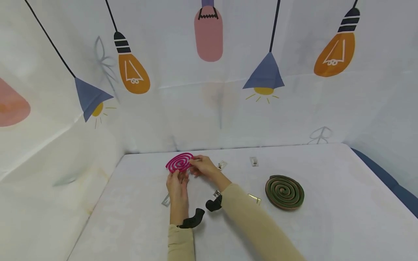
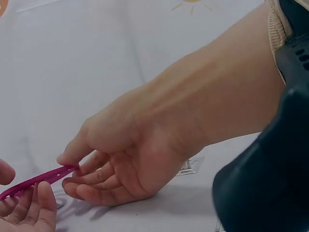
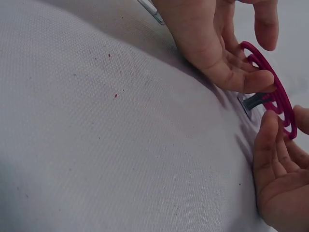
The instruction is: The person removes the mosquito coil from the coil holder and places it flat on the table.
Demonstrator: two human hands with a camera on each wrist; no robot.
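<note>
A bright pink mosquito coil (image 1: 175, 167) is raised at the table's far left, tilted, with both hands on its rim. My left hand (image 1: 177, 192) pinches the near edge, fingers underneath and thumb above. From the right, my right hand (image 1: 204, 165) pinches the opposite side, its thumb (image 2: 72, 152) on top. In the right wrist view, an upright tab of a metal coil stand (image 3: 256, 100) shows close to the pink coil (image 3: 285, 104); whether they touch I cannot tell. Beside my left wrist lies another metal stand (image 1: 166, 200).
A thick green-and-brown coil (image 1: 284, 192) lies flat on the right of the white table (image 1: 326, 217). Small metal stands are scattered around: one silver (image 1: 254, 161) at the back, one silver (image 1: 222, 165) behind my right hand, one gold-toned (image 1: 254, 198) beside the right sleeve.
</note>
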